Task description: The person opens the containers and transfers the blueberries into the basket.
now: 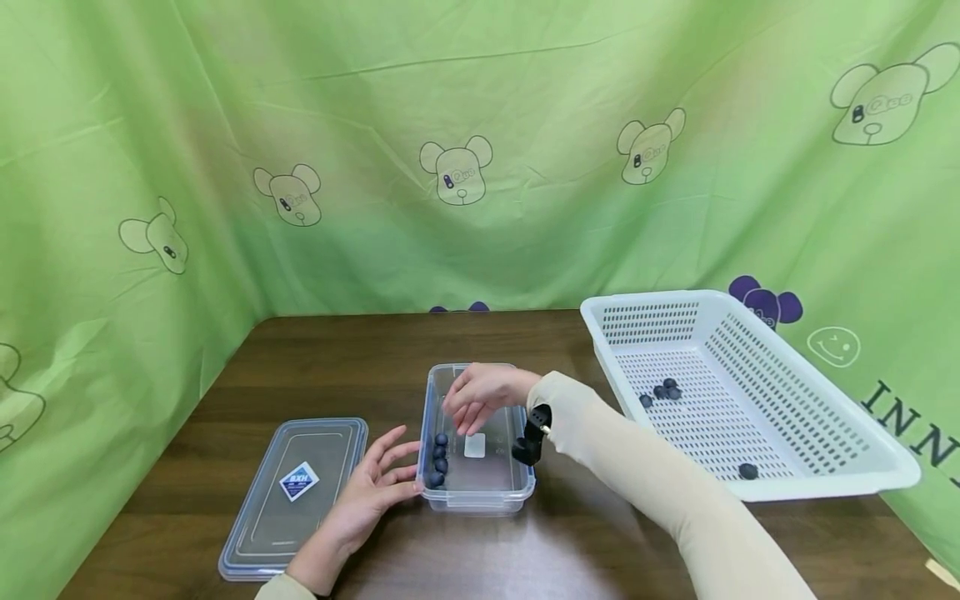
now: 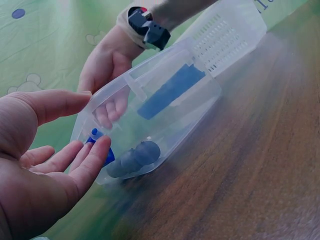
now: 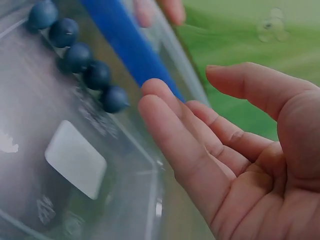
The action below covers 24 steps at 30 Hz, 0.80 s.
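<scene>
A clear plastic container point(image 1: 487, 479) stands on the table with a row of several blueberries point(image 1: 440, 462) along its left wall. Up close in the right wrist view, the blueberries point(image 3: 79, 58) look dark blue and round, lined up beside a blue strip. My left hand point(image 1: 367, 492) is at the container's left side, fingers spread, with fingertips touching or very near the wall. Over the container's far half hangs my right hand point(image 1: 480, 396), fingers loosely bent. Nothing lies between its thumb and fingers point(image 3: 175, 145) in the right wrist view.
On the right a white perforated basket point(image 1: 825, 487) holds several more blueberries point(image 1: 667, 389) and a lone blueberry point(image 1: 747, 471) near its front. A clear lid with a blue rim point(image 1: 330, 475) lies on the left. Behind the brown table point(image 1: 360, 358) hangs a green curtain point(image 1: 525, 250).
</scene>
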{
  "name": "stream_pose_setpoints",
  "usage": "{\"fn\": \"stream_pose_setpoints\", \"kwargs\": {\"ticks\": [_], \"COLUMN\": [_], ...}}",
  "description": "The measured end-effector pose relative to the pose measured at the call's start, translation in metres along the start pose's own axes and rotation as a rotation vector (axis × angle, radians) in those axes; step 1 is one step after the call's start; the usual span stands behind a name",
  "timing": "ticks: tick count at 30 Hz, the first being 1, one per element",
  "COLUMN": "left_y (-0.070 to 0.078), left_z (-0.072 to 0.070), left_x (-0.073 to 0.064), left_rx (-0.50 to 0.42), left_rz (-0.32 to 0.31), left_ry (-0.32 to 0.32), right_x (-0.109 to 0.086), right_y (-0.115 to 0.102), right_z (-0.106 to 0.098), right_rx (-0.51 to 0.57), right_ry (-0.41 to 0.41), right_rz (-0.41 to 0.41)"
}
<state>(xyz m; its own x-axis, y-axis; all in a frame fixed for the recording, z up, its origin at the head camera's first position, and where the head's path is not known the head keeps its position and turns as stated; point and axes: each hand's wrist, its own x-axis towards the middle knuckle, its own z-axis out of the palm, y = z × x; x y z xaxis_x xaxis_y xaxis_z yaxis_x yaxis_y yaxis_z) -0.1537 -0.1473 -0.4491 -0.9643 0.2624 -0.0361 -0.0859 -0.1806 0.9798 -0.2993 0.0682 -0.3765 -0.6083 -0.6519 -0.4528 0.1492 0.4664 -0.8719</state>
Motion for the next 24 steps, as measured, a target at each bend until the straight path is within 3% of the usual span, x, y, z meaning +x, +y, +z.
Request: {"fn": "stream_pose_setpoints", "kwargs": {"ticks": [14,24], "left_y": [0.001,-0.001], "left_z": [-0.001,-0.001], "left_x": [0.003,0.001], "left_rx": [0.006,-0.005], "left_rz": [0.004,-0.004], "left_ry": [-0.012,-0.010], "right_x": [0.027,0.037], "right_y": [0.019,0.028], "right_z": [0.016,0.028], "right_rx": [-0.036,-0.067], "right_ry": [0.012,0.065], "right_rz": [0.058,0.049]}}
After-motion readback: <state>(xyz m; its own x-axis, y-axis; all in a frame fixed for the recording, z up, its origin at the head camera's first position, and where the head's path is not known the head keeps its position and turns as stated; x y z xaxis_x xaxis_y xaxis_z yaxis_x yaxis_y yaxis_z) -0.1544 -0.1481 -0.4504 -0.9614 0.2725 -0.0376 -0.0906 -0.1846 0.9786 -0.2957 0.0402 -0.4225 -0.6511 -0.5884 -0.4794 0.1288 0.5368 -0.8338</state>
